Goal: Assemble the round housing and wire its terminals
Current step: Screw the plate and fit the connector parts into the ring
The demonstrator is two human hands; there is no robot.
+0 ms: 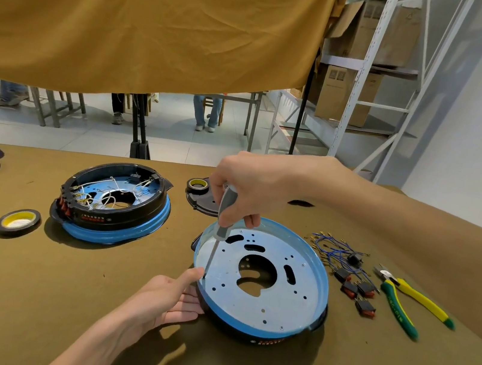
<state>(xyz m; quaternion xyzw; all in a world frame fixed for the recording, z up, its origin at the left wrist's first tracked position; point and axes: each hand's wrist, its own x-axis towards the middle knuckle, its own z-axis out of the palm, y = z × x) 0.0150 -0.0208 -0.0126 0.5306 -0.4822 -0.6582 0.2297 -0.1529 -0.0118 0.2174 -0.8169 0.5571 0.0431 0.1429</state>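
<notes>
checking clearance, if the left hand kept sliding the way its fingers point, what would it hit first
The left hand points right, fingers already against the black outer wall of the round housing. Going straight on, it would simply press into that wall, just below where the screwdriver tip sits. Depth there looks unambiguous.

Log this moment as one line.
right hand: grips grey-handled screwdriver, tip at plate edge | left hand: steadies round blue-rimmed housing

Round housing (261, 283): black shell, blue rim, perforated metal plate inside with large centre cutout; tilted, near edge on cloth. Blue terminal wires (331, 248) in loose heap just right; black-red switches (356, 290) beside them.
</notes>
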